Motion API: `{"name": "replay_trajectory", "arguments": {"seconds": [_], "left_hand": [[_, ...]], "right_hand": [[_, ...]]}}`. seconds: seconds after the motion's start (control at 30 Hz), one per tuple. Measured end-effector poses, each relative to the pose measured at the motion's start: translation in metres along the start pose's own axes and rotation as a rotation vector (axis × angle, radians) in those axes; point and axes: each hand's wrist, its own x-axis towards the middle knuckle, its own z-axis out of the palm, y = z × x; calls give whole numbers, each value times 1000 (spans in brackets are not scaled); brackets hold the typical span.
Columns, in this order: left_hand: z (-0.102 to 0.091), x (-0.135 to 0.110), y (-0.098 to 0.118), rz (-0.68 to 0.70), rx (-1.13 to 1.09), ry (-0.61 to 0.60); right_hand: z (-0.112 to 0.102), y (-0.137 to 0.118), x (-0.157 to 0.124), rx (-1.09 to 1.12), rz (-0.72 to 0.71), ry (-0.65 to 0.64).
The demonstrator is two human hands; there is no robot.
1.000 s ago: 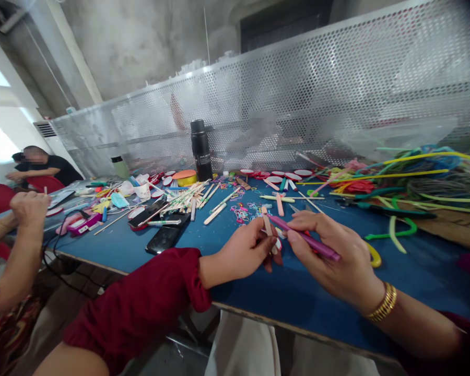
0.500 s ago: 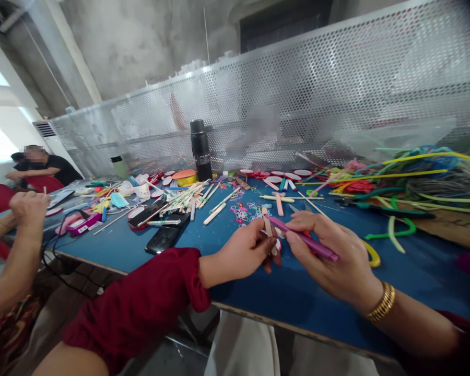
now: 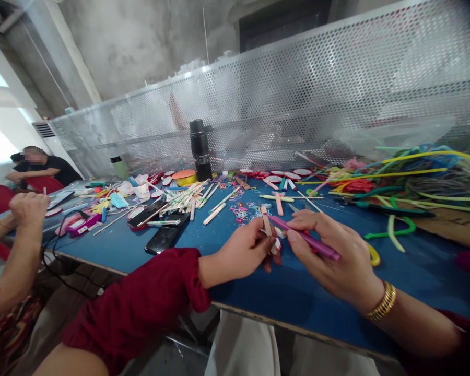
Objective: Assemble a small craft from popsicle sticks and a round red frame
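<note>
My left hand is closed in a pinch around a pale wooden stick that stands up between its fingers. My right hand is closed around a purple stick, whose tip points left toward the pale stick. Both hands hover just above the blue table near its front edge, fingertips almost touching. A gold bangle sits on my right wrist, and a dark red sleeve covers my left arm.
Loose sticks, small coloured rubber bands, two phones, a black flask and coloured tubes litter the table. A perforated metal screen runs along the back. Another person's hands work at the left.
</note>
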Motion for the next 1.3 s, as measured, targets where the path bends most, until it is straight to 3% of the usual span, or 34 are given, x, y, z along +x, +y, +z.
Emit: {"name": "replay_trajectory", "arguments": {"seconds": [1.3], "left_hand": [[0, 1, -2, 3, -2, 13]], "right_hand": [[0, 2, -1, -5, -11, 7]]}}
